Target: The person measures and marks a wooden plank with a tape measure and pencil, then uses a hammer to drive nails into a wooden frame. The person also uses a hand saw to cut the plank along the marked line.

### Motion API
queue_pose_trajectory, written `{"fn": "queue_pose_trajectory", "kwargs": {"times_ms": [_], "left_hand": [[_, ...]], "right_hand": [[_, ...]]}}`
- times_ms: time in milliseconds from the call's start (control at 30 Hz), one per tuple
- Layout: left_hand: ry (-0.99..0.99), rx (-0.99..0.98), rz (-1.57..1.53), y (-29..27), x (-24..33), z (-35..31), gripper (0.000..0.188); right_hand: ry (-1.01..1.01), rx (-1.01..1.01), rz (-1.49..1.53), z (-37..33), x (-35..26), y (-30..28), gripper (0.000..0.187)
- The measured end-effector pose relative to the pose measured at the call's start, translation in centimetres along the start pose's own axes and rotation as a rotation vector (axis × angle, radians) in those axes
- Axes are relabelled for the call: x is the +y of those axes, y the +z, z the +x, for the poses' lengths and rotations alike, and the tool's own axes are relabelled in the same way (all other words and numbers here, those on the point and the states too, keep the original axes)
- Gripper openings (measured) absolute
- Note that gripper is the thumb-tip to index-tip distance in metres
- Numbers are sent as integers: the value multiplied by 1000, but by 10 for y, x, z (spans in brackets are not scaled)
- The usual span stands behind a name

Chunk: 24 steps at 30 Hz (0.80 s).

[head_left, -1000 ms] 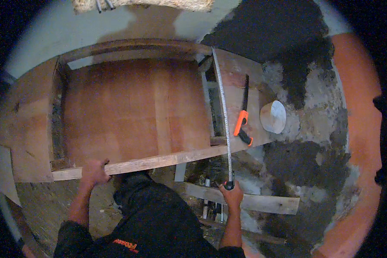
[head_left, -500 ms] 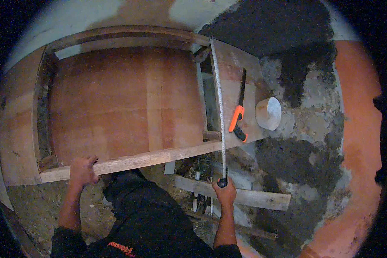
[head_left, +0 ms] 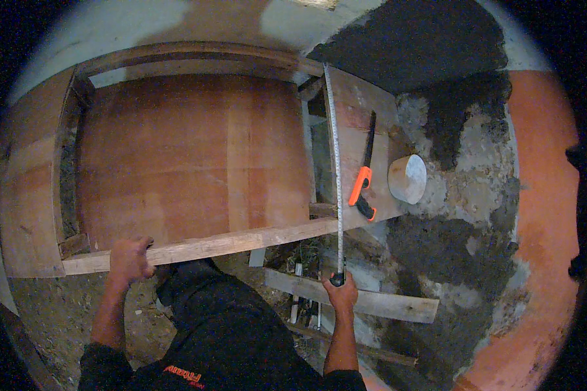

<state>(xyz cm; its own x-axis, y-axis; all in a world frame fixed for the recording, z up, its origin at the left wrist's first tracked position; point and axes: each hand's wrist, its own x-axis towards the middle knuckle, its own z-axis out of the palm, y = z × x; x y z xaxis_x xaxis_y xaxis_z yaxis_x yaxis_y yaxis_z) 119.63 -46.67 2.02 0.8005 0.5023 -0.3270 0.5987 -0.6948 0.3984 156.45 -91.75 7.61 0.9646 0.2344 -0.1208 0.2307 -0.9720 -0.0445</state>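
Note:
My right hand (head_left: 342, 293) is closed round the dark case of a tape measure (head_left: 337, 279). Its white blade (head_left: 336, 153) is drawn out away from me, across the wooden frame to the far rail. It lies along the left edge of a plywood panel (head_left: 386, 140). My left hand (head_left: 130, 259) grips the near rail (head_left: 205, 247) of the frame, towards its left end. On the panel, right of the blade, rests a handsaw (head_left: 364, 182) with an orange and black handle, its dark blade pointing away from me.
A pale round container (head_left: 407, 178) stands by the panel's right edge. Inside the frame lies a brown plywood sheet (head_left: 189, 156); another panel (head_left: 26, 189) covers the left end. Below the near rail a loose board (head_left: 398, 305) lies near my right arm. Patchy plastered wall (head_left: 460, 176) rises at right.
Both hands keep their places on the tape measure and the rail. The whole view has shifted slightly; the blade remains stretched across the frame.

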Motion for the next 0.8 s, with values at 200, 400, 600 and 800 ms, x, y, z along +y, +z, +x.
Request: {"fn": "queue_pose_trajectory", "kwargs": {"times_ms": [200,400,600,800], "left_hand": [[-45,-48,-5,0,2,-1,58],[-63,-83,-34,0,2,0,59],[-94,-116,-18,-3,6,-2,61],[-105,-77,-76,-3,4,-2,59]], "right_hand": [[33,-35,0,0,-5,-5,48],[20,-17,-7,-1,-9,-7,44],[6,-27,38,-2,-12,-10,42],[1,-28,91,-4,-14,-10,43]]}}
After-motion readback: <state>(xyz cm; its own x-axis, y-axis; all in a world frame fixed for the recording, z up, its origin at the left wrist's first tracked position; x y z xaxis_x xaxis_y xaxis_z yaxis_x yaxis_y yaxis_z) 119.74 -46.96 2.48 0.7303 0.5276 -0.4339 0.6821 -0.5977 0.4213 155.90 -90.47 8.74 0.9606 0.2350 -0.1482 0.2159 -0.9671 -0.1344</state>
